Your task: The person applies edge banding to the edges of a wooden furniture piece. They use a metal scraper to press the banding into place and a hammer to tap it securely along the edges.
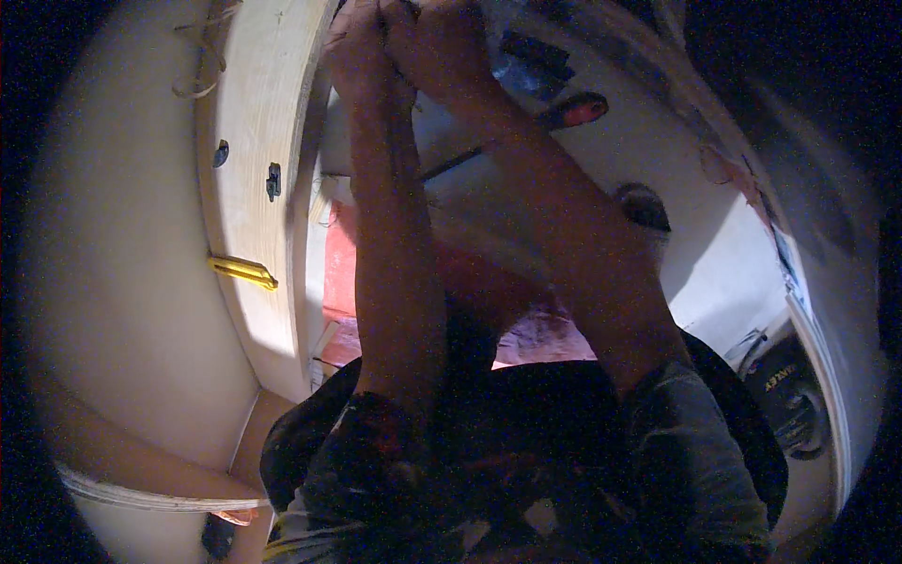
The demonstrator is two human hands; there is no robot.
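Both of my forearms reach up the middle of the picture. My left hand point(355, 45) and my right hand point(434, 39) are pressed close together at the top edge, fingers curled, partly cut off by the frame. What they grip is hidden. Just right of the hands is a bluish, dark item point(531, 64). A screwdriver with a red handle point(575, 111) lies on the white surface point(658, 141) beside my right forearm, its dark shaft running down-left behind the arm. A pale wooden door panel point(258, 113) stands left of my left hand.
The wooden panel carries a yellow handle point(242, 271) and a black latch point(272, 180). Red and pink cloth point(338, 273) lies below the arms. A dark oval patch point(645, 207) marks the white surface. A black round object point(791, 404) sits at the right. The scene is dim.
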